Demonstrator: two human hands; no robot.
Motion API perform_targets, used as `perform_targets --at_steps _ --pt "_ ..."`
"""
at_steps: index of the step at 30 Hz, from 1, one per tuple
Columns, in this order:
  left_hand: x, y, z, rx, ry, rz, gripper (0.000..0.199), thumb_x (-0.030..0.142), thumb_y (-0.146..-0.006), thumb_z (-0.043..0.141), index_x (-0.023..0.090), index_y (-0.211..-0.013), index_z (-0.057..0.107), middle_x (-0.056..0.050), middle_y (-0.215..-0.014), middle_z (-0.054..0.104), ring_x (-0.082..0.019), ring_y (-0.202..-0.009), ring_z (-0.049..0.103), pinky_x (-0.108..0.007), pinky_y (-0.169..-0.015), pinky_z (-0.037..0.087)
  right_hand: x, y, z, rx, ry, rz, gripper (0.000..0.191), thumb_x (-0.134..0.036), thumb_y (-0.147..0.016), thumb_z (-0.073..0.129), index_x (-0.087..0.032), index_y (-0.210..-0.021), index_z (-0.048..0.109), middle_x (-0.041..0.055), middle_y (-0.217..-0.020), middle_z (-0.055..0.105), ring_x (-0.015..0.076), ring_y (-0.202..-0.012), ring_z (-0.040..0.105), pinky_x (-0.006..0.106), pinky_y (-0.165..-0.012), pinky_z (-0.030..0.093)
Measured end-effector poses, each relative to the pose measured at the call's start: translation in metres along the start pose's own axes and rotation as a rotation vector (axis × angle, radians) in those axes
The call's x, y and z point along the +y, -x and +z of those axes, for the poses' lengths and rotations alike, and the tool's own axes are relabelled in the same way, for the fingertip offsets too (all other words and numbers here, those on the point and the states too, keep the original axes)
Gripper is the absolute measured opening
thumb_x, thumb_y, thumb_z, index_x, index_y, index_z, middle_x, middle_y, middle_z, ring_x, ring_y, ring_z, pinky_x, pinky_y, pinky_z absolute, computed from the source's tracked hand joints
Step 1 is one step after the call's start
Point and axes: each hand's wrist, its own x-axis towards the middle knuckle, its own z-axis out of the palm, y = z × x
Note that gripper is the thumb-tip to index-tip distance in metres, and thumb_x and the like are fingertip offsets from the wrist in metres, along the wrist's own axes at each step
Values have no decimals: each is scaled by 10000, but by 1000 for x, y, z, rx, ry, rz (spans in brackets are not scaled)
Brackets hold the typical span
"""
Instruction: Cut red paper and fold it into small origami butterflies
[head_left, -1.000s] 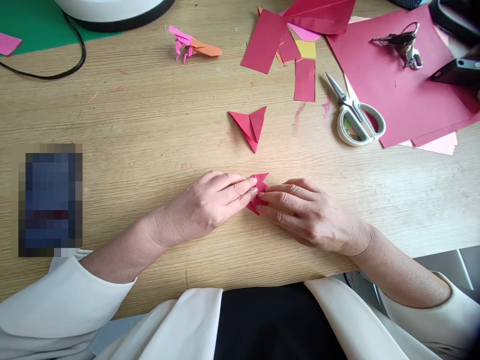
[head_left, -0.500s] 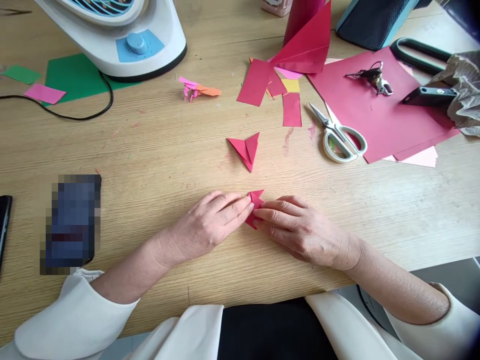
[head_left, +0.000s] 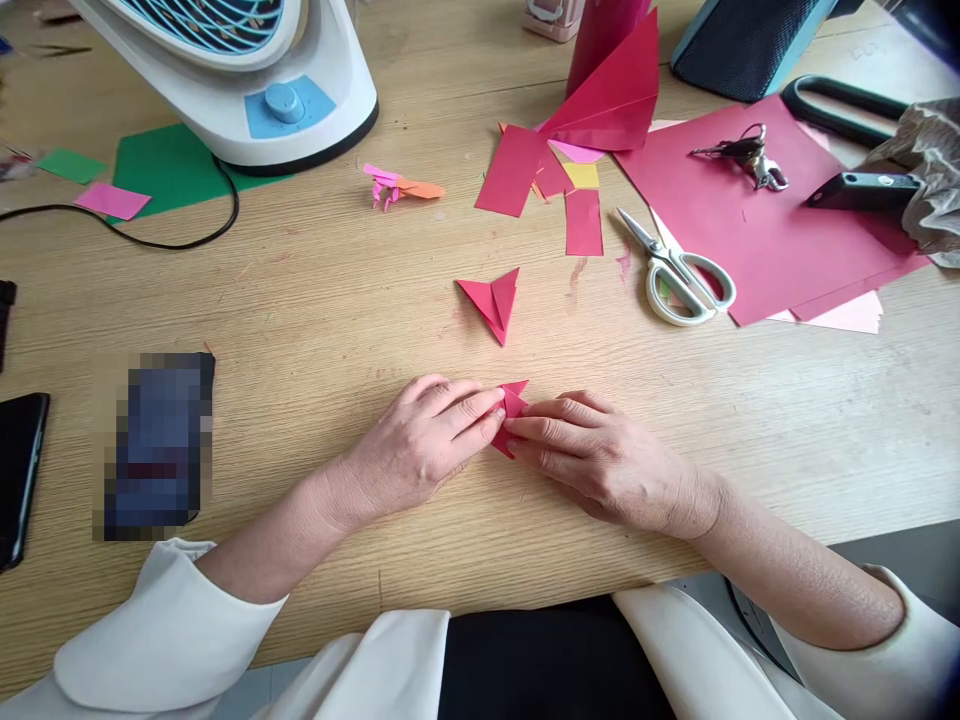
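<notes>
Between my two hands, low on the wooden table, lies a small folded red paper (head_left: 513,403), its pointed tips showing above and below my fingers. My left hand (head_left: 424,440) has its fingertips closed on the paper's left side. From the right, my right hand (head_left: 592,455) grips the other side with its fingers together; its thumb is mostly hidden. Just beyond them rests a second folded red paper piece (head_left: 493,303) with three points, touched by neither hand.
White-handled scissors (head_left: 686,275) lie right of centre beside red sheets (head_left: 750,230) with keys (head_left: 754,160) on top. Red paper scraps (head_left: 510,170) and a pink-and-orange paper figure (head_left: 405,187) lie farther back. A white fan (head_left: 315,110) stands back left; phones (head_left: 161,450) lie at left.
The view has swung slightly left, so more of the black phone at the left edge shows. Both hands stay on the folded paper, with hardly any visible movement.
</notes>
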Motion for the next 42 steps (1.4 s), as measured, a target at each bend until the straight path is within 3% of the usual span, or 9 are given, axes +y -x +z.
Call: perform_targets --at_steps 13,19,24,29,32,37,39,42 --pt "-4 1 -1 -10 78 -30 361 179 -964 558 150 -1323 566 -80 -1348 662 -246 -1220 589 -442 -1035 439 0 0 0 -29 -27 19 417 -167 -1029 429 -139 -1438 505 103 -1408 607 274 -1269 545 456 -980 478" --pt "-8 4 -2 -19 28 31 385 116 -964 513 142 -1348 537 -92 -1376 641 -234 -1257 573 -439 -1058 417 1 0 1 -33 -15 15 409 -177 -1023 443 -142 -1422 525 98 -1397 616 280 -1245 550 458 -970 479" --pt "-11 4 -7 -94 -4 85 419 77 -962 461 136 -1373 519 -93 -1401 622 -245 -1260 565 -446 -1061 413 2 0 3 -6 -17 8 394 -173 -1010 464 -159 -1395 549 112 -1350 642 274 -1214 567 451 -938 490" --pt "-15 -2 -9 -44 29 80 363 87 -972 453 129 -1317 559 -94 -1314 681 -218 -1161 619 -431 -1043 428 2 0 3 -25 -19 4 374 -167 -1001 469 -149 -1363 562 121 -1327 650 279 -1180 586 457 -935 488" --pt "-13 -6 -9 -20 27 81 337 81 -977 434 135 -1269 595 -89 -1246 715 -198 -1077 643 -421 -1030 442 1 -1 2 -4 -71 42 347 -147 -987 471 -158 -1316 581 122 -1283 664 263 -1117 616 453 -924 501" --pt "-7 -4 -9 -40 -40 85 343 65 -969 435 148 -1245 620 -80 -1312 681 -226 -1147 611 -455 -1054 426 3 -11 -3 143 -242 215 350 -90 -962 466 -164 -1289 568 121 -1200 657 227 -1073 638 378 -900 535" --pt "-5 -3 -9 -42 -47 76 325 69 -967 446 157 -1213 639 -78 -1325 671 -237 -1183 594 -475 -1069 416 7 -18 -6 149 -226 277 318 -104 -976 455 -167 -1256 592 120 -1164 650 220 -1007 650 357 -844 547" --pt "-4 -3 -9 -31 -45 55 289 77 -958 476 164 -1160 664 -84 -1304 674 -245 -1222 569 -481 -1085 412 14 -27 -7 127 -163 258 283 -110 -979 448 -166 -1177 642 112 -1083 655 207 -893 652 343 -765 551"
